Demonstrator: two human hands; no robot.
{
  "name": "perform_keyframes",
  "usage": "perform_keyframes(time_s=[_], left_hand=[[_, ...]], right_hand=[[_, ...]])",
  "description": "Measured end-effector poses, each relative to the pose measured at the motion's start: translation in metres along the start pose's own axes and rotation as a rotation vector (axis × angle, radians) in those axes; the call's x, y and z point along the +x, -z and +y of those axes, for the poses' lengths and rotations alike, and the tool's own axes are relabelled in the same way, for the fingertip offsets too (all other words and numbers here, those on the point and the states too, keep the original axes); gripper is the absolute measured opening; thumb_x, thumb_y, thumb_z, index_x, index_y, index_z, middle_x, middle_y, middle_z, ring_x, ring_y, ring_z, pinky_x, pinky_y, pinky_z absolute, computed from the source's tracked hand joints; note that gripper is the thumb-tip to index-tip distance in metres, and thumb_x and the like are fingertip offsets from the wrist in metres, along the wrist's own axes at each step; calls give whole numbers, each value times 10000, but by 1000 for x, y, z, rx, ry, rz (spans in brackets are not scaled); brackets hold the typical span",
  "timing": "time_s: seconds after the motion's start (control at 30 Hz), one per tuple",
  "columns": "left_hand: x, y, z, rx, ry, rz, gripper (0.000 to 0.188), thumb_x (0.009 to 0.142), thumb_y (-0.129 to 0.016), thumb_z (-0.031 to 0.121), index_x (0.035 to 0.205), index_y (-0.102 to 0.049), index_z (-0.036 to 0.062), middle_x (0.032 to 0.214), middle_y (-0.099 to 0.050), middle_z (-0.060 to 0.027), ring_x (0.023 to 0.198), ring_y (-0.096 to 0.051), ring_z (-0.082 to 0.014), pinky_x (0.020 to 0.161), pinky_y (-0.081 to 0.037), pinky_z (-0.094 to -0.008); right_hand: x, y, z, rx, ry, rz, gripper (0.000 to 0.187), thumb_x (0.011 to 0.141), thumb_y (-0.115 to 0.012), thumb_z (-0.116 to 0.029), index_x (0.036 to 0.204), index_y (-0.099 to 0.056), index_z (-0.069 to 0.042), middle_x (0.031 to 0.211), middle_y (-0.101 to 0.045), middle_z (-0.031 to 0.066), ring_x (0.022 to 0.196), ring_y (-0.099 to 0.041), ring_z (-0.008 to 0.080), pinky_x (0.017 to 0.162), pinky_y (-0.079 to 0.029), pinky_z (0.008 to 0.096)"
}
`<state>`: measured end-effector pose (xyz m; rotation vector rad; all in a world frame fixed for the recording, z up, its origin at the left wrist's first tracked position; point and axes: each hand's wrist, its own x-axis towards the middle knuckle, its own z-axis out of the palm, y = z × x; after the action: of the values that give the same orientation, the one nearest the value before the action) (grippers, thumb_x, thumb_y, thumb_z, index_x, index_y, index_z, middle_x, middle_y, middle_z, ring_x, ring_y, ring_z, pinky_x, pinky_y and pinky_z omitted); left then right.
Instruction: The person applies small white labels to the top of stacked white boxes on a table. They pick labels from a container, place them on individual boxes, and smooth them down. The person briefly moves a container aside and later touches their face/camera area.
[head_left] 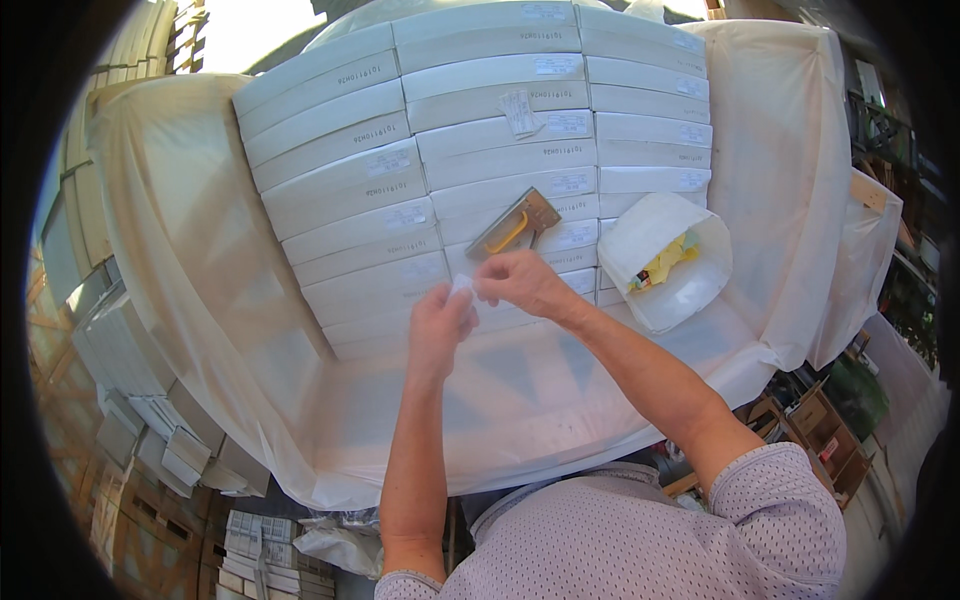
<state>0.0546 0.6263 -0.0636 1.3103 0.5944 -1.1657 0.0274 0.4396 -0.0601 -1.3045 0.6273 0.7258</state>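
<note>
Both my hands meet over the near part of the stacked white boxes (pixel 510 150). My left hand (pixel 438 328) is closed, its thumb and fingers pinching a small white paper label (pixel 462 284). From the right, my right hand (pixel 528 283) pinches the label's other edge, its fingertips partly hiding it. Just beyond my right hand lies a brown and metal hand tool with a yellow handle (pixel 512 232), resting on the boxes. Farther off, a strip of printed white labels (pixel 519 114) lies on the box fronts.
A white open bucket (pixel 690 290) with crumpled yellow paper stands tilted at the right of the boxes. Translucent plastic sheeting (pixel 200 230) surrounds the stack. Flat cartons (pixel 150 360) are piled at left, bundled packs (pixel 265 555) lower left. A brown cardboard box (pixel 825 430) sits lower right.
</note>
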Motion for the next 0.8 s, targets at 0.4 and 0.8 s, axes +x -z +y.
perform_keyframes(time_s=[0.4, 0.8], left_hand=[[4, -13, -18, 326, -200, 87, 153, 997, -566, 142, 950, -647, 21, 718, -616, -14, 576, -503, -62, 504, -383, -222], [0, -2, -4, -48, -126, -5, 199, 1001, -552, 178, 986, -628, -5, 764, -661, -78, 586, -582, -136, 534, -441, -266]], right_hand=[[-1, -17, 17, -352, 141, 241, 211, 795, -657, -187, 830, -634, 20, 669, -586, 145, 611, -573, 259, 588, -471, 340], [-17, -23, 0, -181, 256, 328, 181, 898, -652, -130, 972, -668, 35, 790, -690, 91, 701, -644, 131, 663, -509, 298]])
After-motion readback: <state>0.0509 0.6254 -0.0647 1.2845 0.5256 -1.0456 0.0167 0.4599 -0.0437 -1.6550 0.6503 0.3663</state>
